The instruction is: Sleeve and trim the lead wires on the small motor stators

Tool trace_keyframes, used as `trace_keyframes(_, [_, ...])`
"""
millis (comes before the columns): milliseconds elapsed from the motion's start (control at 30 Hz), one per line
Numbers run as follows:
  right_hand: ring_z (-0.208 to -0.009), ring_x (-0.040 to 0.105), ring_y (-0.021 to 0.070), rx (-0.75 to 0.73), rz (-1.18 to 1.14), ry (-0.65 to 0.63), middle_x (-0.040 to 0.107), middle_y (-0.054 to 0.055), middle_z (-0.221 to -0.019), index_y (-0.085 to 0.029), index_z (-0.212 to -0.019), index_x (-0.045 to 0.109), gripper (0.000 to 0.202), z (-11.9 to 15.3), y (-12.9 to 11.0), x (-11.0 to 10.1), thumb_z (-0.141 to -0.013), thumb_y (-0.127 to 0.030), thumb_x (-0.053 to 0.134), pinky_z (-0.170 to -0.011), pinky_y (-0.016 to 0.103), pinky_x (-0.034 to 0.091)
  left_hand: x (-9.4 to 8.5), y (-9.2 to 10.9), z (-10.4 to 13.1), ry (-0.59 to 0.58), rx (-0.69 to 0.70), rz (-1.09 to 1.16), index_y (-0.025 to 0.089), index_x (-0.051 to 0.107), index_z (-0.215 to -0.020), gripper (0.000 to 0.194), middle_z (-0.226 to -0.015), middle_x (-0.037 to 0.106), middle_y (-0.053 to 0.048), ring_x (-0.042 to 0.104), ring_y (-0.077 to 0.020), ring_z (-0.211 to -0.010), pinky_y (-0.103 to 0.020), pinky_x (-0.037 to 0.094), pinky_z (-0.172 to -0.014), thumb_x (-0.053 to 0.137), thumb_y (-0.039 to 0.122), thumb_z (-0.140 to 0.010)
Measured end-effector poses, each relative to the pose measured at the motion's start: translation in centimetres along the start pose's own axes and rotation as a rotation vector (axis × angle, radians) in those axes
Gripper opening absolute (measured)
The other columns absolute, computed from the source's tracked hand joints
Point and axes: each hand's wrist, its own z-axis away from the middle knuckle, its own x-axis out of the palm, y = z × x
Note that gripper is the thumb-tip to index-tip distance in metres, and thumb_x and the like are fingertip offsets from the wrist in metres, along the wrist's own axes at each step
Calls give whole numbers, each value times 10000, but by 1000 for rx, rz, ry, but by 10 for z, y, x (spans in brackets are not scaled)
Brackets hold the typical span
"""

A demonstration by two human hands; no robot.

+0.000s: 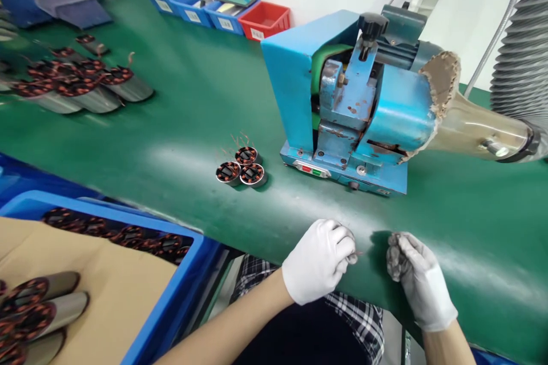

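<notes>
Green table (201, 85) runs under everything, well past both hands. Blue bench machine (346, 100) sits ahead of the hands, red and green buttons facing the worker, presumably for easy reach. Blue crate (166, 302) left of the left hand, stators inside on brown sheet; looks like the sheet separates layers. Ribbed grey duct (520, 57) up beyond the right hand, joined to the machine by a clear yellowish funnel, likely to draw off dust.

Stator pile (92, 88) far ahead-left of the left hand, windings and leads showing. White-gloved hands well apart, low over the near table edge: left hand (319, 262) with fingers curled in, right hand (417, 279) bunched, fingertips greyed. Can't tell whether either grips anything inside; gloves probably guard skin from grime and wire ends.

Three stators (252, 175) stand upright, touching, ahead-left of the left hand; probably upright so the leads stay free. Smallest: thin copper-coloured strand (358, 252) at the left fingertips, pinched or not unclear.
</notes>
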Motion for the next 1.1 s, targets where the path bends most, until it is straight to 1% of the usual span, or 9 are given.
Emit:
trace_keyframes(200, [-619, 579, 150, -162, 501, -15, 655, 46, -730, -173, -871, 638, 255, 12, 17, 19, -761, -402, 610, -570, 247, 465, 3, 0, 1, 27, -7, -35, 183, 502, -845, 98, -973, 558, -40, 452, -215, -872, -374, 380, -770, 443, 126, -791])
trace_keyframes(300, [-632, 595, 165, -245, 612, 149, 667, 57, -731, -180, -791, 641, 264, 13, 28, 24, -813, -417, 526, -603, 270, 476, 4, 0, 1, 20, 0, -46, 189, 506, -833, 82, -980, 557, -36, 454, -207, -866, -368, 380, -767, 438, 150, -811])
trace_keyframes(400, [-646, 618, 177, -256, 499, 418, 678, 80, -772, -157, -865, 625, 291, 10, 29, 8, -794, -432, 559, -620, 288, 502, 4, 0, 1, 15, 12, -21, 201, 510, -811, 92, -972, 565, -17, 457, -196, -849, -356, 377, -753, 441, 139, -810])
trace_keyframes(467, [-676, 634, 184, -256, 442, 503, 681, 92, -806, -148, -904, 610, 303, 11, 28, -3, -779, -423, 590, -647, 298, 519, 4, 0, 1, 25, 16, -8, 202, 511, -806, 98, -970, 570, -15, 459, -197, -848, -356, 375, -748, 443, 131, -806])
trace_keyframes(633, [-855, 627, 184, -502, 630, 160, 651, 79, -946, -191, -977, 557, 175, 21, 29, 9, -818, -263, 552, -771, 325, 516, 3, 0, 1, 29, 10, -12, 201, 504, -814, 90, -972, 571, -18, 467, -203, -860, -365, 385, -757, 444, 133, -814])
trace_keyframes(767, [-805, 609, 164, -819, 984, 87, 618, 70, -912, -197, -953, 541, 122, 18, 31, 27, -851, -177, 477, -705, 298, 507, 1, 3, 1, -4, 4, -59, 186, 498, -848, 63, -1012, 565, -50, 476, -224, -886, -388, 406, -774, 465, 148, -809])
trace_keyframes(900, [-703, 601, 167, -1013, 1276, 27, 631, 69, -830, -179, -937, 580, 180, 8, 30, 20, -867, -140, 420, -659, 303, 486, 0, 4, 1, 21, -34, -52, 172, 491, -905, 142, -1071, 562, -67, 502, -237, -950, -412, 426, -823, 486, 105, -780])
trace_keyframes(1000, [-618, 596, 150, -1016, 1237, 41, 631, 51, -739, -175, -894, 605, 197, 3, 31, 16, -879, -156, 409, -598, 269, 479, -2, 0, 2, 125, -64, 105, 173, 460, -997, 235, -1182, 516, -96, 485, -235, -1106, -400, 424, -926, 539, 160, -776])
trace_keyframes(1100, [-599, 618, 135, -918, 1078, 18, 648, 25, -726, -190, -920, 609, 173, 2, 33, 21, -878, -194, 441, -572, 230, 494, -7, -8, 2, 184, -89, 192, 150, 370, -1167, 517, -1281, 432, -163, 436, -251, -1205, -399, 407, -987, 616, 252, -723])
